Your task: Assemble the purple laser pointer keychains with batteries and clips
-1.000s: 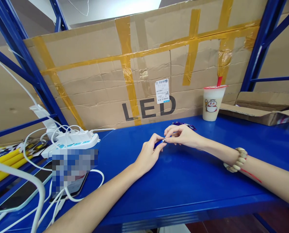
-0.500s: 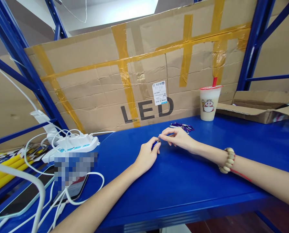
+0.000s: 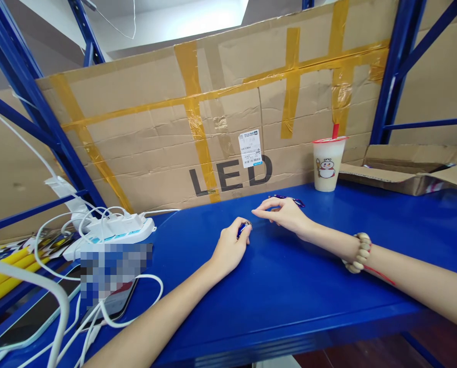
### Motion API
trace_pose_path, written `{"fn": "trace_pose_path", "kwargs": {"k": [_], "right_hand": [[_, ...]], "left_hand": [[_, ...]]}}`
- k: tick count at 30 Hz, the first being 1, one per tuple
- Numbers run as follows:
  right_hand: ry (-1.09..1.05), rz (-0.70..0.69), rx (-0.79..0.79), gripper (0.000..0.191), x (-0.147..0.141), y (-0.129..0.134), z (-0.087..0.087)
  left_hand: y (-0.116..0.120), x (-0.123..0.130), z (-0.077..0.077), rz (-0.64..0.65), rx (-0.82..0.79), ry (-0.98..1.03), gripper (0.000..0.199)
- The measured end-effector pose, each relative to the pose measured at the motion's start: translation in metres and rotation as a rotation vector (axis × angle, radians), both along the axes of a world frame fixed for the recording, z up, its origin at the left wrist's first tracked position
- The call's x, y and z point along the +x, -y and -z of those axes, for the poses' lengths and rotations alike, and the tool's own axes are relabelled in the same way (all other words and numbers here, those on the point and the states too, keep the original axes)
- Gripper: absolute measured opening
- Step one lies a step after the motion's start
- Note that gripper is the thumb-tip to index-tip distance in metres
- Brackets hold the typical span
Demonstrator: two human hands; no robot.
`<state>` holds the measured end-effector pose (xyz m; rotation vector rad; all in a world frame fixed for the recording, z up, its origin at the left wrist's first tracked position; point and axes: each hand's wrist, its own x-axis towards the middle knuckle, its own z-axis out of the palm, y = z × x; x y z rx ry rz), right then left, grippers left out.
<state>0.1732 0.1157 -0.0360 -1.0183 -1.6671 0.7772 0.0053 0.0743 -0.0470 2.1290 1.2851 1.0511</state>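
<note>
Small blue item [image 3: 243, 228] mostly hidden inside left hand [image 3: 230, 248]; kind too small to tell. Purple-blue pieces [image 3: 290, 200] half covered behind right hand [image 3: 286, 214]. Phone [image 3: 25, 319] cut off at lower left edge, pixelated patch [image 3: 115, 268] masking things beside it.
</note>
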Motion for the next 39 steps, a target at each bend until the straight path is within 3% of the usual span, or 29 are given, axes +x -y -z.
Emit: {"fn": "trace_pose_path", "kwargs": {"k": [6,11,15,22,29,35,39], "right_hand": [[0.019,0.057,0.027,0.039,0.0019,-0.0042,0.0043],[0.047,-0.010,-0.058,0.044,0.0014,-0.0012,0.0018],[0.059,-0.040,-0.039,0.038,0.0002,0.0007,0.0007],[0.073,0.035,-0.108,0.035,0.0006,0.0006,0.0010],[0.032,-0.015,-0.081,0.026,-0.0006,0.0002,0.0011],[0.064,-0.006,-0.059,0.029,-0.0003,-0.0003,0.0024],[0.122,0.068,-0.129,0.034,-0.0007,0.0000,0.0018]], "left_hand": [[0.0004,0.0000,-0.0001,0.001,0.006,0.003,0.020],[0.0003,-0.0003,0.0003,0.011,0.003,0.003,0.019],[0.0004,0.0003,-0.0005,0.018,0.005,0.011,0.018],[-0.0013,-0.0004,0.0017,0.024,0.000,0.012,0.019],[-0.0013,-0.0008,0.0019,0.031,0.001,0.014,0.021],[-0.0019,-0.0009,0.0027,0.031,-0.001,0.005,0.020],[-0.0017,-0.0010,0.0029,0.029,0.003,0.004,0.020]]}}
